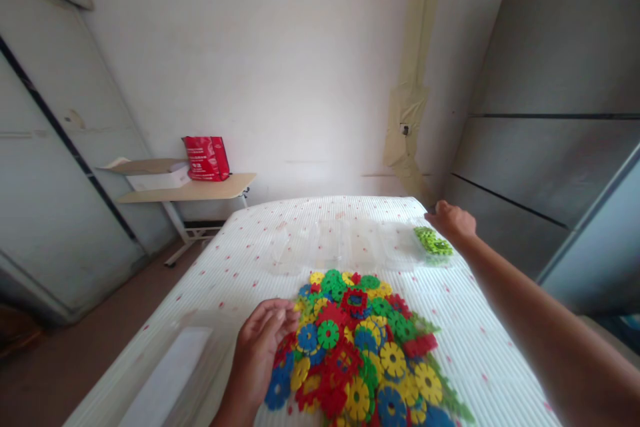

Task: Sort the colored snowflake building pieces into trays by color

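A heap of red, yellow, green and blue gear-shaped plastic pieces lies on the white dotted tablecloth. My left hand rests at the heap's left edge, fingers spread and slightly curled, nothing held in it. My right hand reaches far right to a clear container of light-green pieces, its fingers bent at the container's far edge; what they touch is hidden.
A row of clear empty containers stands behind the heap. A clear lid or tray lies at the near left. A side table with a red bag stands by the wall.
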### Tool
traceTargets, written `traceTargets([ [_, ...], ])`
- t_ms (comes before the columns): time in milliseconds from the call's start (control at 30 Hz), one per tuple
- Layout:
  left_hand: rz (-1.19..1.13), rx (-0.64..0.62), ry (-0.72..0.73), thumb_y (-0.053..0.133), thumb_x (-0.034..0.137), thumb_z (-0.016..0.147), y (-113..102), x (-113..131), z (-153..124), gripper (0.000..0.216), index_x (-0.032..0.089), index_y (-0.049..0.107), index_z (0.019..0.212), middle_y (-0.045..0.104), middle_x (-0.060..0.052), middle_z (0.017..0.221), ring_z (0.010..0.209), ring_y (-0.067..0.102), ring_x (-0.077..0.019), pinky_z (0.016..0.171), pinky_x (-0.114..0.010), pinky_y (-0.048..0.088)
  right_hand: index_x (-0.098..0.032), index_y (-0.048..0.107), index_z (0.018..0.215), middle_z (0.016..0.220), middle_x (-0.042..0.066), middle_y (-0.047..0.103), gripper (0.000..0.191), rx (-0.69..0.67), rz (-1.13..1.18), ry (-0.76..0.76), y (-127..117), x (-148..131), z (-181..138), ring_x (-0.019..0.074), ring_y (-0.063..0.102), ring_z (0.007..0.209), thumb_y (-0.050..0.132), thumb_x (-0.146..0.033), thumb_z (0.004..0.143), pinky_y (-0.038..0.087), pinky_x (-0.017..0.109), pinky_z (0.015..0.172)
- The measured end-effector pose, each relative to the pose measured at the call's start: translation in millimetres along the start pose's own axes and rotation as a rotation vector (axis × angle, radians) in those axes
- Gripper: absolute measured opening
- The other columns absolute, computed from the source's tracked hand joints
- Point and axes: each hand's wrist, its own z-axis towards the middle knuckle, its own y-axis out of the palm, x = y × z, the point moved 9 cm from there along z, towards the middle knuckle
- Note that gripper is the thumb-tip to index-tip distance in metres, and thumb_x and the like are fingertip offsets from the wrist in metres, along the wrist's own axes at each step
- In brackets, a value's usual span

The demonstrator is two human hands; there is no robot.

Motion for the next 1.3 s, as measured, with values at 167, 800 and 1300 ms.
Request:
traceTargets([
  [167,0.231,0.077,0.123,0.068,0.036,0.066,-18,16,2,0.024,0.016,0.063,0.078,0.067,-0.003,0.074,0.064,0.06,-0.0142,0.057,-0.022,0.046,-0.02,0.062,0.097,0.092,0.013,0.068,0.04,0.096,0.05,-0.114,-29,-10,-40,0.0284,0.064,0.078,0.041,-0.05,0.081,0.039,0.03,0.055],
  [800,1.122,-0.413,0.238,0.056,0.003,0.054,3,-10,-4,0.068,0.023,0.055,0.12,0.042,-0.008,0.136,0.129,0.033,-0.0245,0.109,-0.041,0.024,-0.021,0.057,0.078,0.073,0.003,0.063,0.02,-0.073,0.428,-1.016,2,-132,-261,0.0154,0.06,0.069,0.041,-0.028,0.089,0.041,0.025,0.06],
  [1300,0.948,-0.295,0.349,0.051,0.012,0.073,3,3,5,0.033,0.02,0.063,0.102,0.064,-0.006,0.102,0.095,0.06,-0.017,0.085,-0.03,0.047,-0.018,0.055,0.071,0.074,0.002,0.059,0.02,-0.162,0.456,-1.328,-11,-195,-318,0.0144,0.052,0.073,0.044,-0.02,0.088,0.036,0.026,0.068],
])
